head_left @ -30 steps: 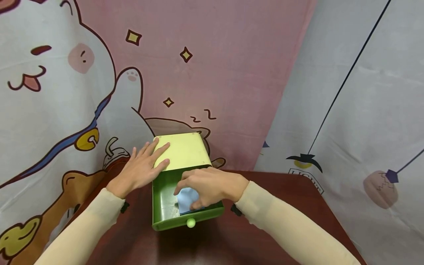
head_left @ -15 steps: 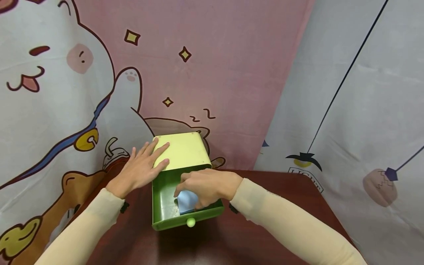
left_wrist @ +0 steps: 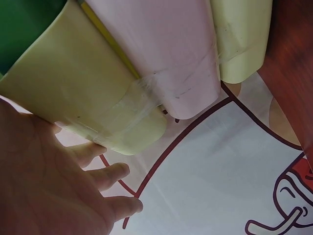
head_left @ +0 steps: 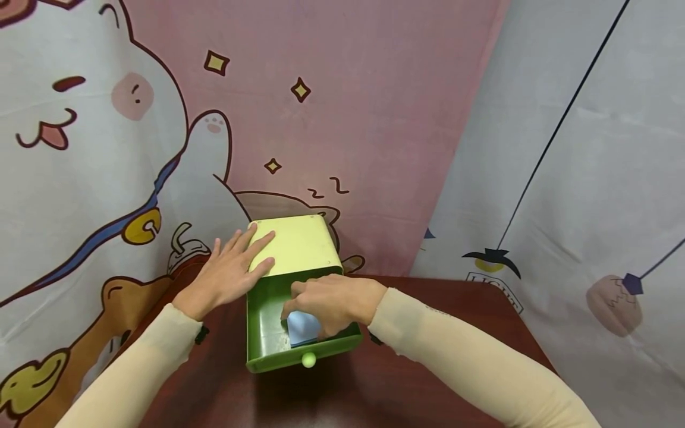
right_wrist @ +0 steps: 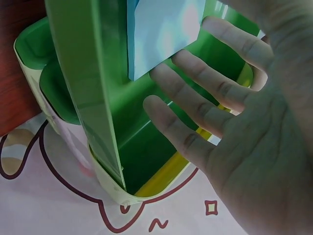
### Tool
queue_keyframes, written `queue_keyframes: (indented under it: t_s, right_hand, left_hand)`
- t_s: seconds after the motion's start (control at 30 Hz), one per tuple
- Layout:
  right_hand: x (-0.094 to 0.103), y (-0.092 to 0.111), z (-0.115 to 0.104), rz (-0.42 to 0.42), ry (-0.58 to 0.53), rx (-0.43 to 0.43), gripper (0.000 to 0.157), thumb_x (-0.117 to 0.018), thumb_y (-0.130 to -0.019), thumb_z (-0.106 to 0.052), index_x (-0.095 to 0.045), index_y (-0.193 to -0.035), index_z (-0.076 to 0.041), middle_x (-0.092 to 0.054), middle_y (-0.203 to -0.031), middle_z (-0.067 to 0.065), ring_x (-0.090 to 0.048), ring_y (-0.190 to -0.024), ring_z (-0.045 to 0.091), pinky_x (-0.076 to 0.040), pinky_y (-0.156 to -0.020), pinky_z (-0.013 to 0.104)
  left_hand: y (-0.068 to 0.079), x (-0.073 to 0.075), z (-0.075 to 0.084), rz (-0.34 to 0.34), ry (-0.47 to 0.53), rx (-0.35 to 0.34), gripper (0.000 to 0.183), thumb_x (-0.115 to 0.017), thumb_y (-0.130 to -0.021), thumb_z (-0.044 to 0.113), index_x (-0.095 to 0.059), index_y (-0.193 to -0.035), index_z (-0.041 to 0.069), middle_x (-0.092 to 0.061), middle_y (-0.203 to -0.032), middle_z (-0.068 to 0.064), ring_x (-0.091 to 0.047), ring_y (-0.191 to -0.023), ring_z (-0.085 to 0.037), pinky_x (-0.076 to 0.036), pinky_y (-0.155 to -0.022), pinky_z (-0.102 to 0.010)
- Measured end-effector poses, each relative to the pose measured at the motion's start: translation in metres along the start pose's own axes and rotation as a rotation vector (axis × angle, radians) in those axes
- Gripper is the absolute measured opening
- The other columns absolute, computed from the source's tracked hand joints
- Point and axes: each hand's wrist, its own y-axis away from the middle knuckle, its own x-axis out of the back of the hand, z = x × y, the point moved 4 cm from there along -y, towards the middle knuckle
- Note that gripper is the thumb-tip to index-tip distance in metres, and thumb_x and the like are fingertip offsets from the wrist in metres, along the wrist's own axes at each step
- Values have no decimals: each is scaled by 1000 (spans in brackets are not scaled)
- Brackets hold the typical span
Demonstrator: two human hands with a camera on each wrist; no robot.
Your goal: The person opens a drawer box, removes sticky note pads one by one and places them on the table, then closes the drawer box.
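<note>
R hand (head_left: 334, 300) has slid a bit left over blue pad (head_left: 303, 328); can't tell if gripping. L hand (head_left: 222, 276) rests w/ fingers spread on yellow top (head_left: 302, 245). Drawer (head_left: 278, 362) out, pad inside.

- The left hand (left_wrist: 49, 181) is filling the lower left corner, palm showing, its fingers spreading to the right just by a pale yellow shell's (left_wrist: 88, 73) edge.
- A green part (left_wrist: 24, 29) is showing at the upper left.
- A pink shell (left_wrist: 161, 49) is sitting beside the yellow one, a yellow strip (left_wrist: 110, 44) running between.
- Clear tape (left_wrist: 132, 103) is crossing both.
- Another yellow shell (left_wrist: 242, 39) is flanking the pink.
- A red-brown surface (left_wrist: 293, 68) and printed cloth (left_wrist: 215, 161) are filling the rest.
</note>
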Motion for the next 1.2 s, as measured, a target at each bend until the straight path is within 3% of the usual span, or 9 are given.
queue_keyframes:
  t_s: [0.43, 0.8, 1.2]
  right_hand:
    - [2, -2, -2, 8, 64, 12, 73, -103, -92, -38, -70, -157, -44, -67, -135, -3, -74, -97, 11, -61, -77, 25]
    - [1, -2, -5, 7, 101, 13, 74, -103, -92, -39, -69, -158, -46, -66, -137, -3, -73, -104, 13, -61, -78, 25]
    - [-6, -6, -4, 6, 98, -36, 74, -99, -95, -44, -64, -160, -41, -62, -159, 1, -74, -119, 16, -66, -86, 27]
  left_hand:
    - [-1, 2, 0, 8, -10, 0, 76, -31, -120, 75, -22, -188, 41, -7, -199, -12, -13, -181, -58, -1, -138, -91]
    - [0, 2, 1, 6, -6, 1, 77, -32, -120, 74, -22, -188, 40, -7, -199, -13, -13, -181, -58, 0, -138, -91]
    - [0, 0, 2, 9, -6, 0, 76, -34, -121, 73, -24, -188, 39, -8, -199, -13, -14, -181, -58, -1, -137, -92]
